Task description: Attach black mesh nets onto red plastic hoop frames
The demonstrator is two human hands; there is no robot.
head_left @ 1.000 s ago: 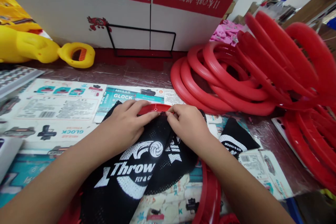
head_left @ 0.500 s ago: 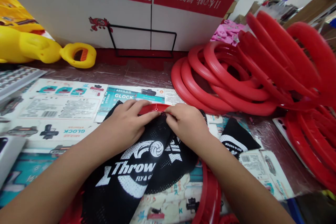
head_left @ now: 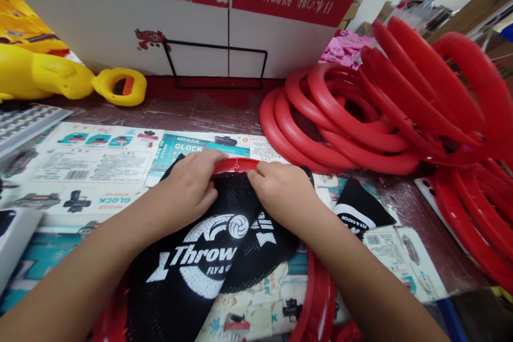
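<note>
Fingers curled, left hand and right hand hold black mesh against a red ring on the counter, apparently joining the two; the next move likely calls for steady pressing.

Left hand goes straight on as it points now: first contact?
The left hand would likely meet the exposed far rim of the red ring first, then the right hand across the gap. Single view, so depth there is unclear.
</note>
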